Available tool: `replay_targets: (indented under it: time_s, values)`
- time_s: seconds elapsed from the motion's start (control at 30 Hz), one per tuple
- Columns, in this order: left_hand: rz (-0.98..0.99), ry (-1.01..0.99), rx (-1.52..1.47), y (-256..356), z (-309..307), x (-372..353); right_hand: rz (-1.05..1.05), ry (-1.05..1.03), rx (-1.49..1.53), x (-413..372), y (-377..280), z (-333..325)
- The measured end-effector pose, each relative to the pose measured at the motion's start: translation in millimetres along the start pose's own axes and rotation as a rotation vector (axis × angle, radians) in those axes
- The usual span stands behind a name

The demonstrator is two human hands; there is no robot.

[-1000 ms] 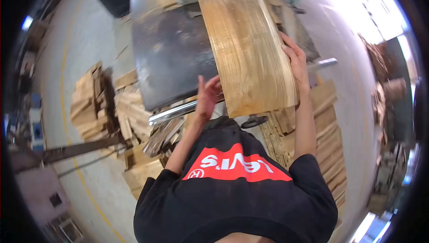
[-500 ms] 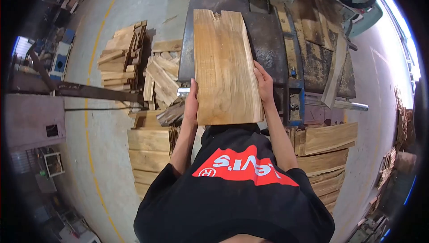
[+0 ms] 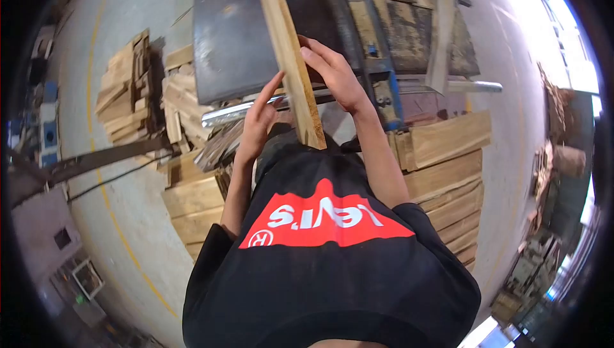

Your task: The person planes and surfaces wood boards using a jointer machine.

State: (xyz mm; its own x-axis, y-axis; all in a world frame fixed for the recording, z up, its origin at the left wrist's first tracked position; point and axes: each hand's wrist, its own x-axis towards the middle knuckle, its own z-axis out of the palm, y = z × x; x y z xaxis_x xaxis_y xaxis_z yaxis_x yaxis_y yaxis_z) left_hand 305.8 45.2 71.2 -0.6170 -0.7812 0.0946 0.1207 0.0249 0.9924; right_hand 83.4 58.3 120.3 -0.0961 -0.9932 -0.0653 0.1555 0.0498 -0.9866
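A wooden board (image 3: 288,57) stands on its long edge in front of me, narrow edge facing up and near end close to my shirt. My left hand (image 3: 259,127) is at its left side, the index finger stretched along to the board and the other fingers partly hidden. On the opposite side, my right hand (image 3: 337,78) holds the board with bent fingers near its upper edge. Beneath and beyond it lies the dark metal machine table (image 3: 230,41), with a shiny metal bar (image 3: 233,112) along its near edge.
Stacked boards (image 3: 448,140) stand to the right, and another stack (image 3: 195,201) is at the left. Loose wood pieces (image 3: 182,102) and a pile of offcuts (image 3: 125,86) rest beyond the left stack. A blue-edged machine rail (image 3: 384,92) runs beside the table.
The board has turned from lying broad face up to standing on edge. Both hands have shifted with it, and the view has swung so the surroundings sit further left and higher.
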Motion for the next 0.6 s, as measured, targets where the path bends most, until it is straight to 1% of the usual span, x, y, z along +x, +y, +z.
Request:
replay_targets:
  time_s: [0.03,0.07,0.1,0.17,0.2,0.3,0.43,0.47,0.57,0.6]
  values:
    - [-0.046,-0.059,0.096,-15,-4,-2,-0.064,0.007,0.049,0,-4,-11]
    - [0.009,-0.044,0.488,-24,-5,-9,-0.062,0.091,-0.025,2,1,-24]
    - [0.078,-0.044,0.866,-35,3,-11,-0.077,0.121,-0.151,-7,-7,-37]
    - [0.065,-0.04,0.987,-51,5,-13,-0.1,0.12,-0.373,-9,-21,-36]
    - [0.057,-0.029,1.054,-56,5,-13,-0.156,0.193,-0.409,-9,-12,-41]
    - [0.085,0.001,1.019,-59,8,-5,-0.176,0.168,-0.092,-1,17,-65]
    - [0.051,-0.05,1.117,-54,11,3,-0.117,0.195,-0.059,11,41,-81]
    - [0.058,-0.052,1.115,-54,11,6,-0.066,0.253,-0.307,14,46,-84]
    - [0.07,-0.055,1.152,-56,6,10,-0.223,0.404,-0.934,13,59,-79]
    - [0.083,-0.045,1.156,-63,6,9,-0.393,0.44,-0.938,11,67,-78]
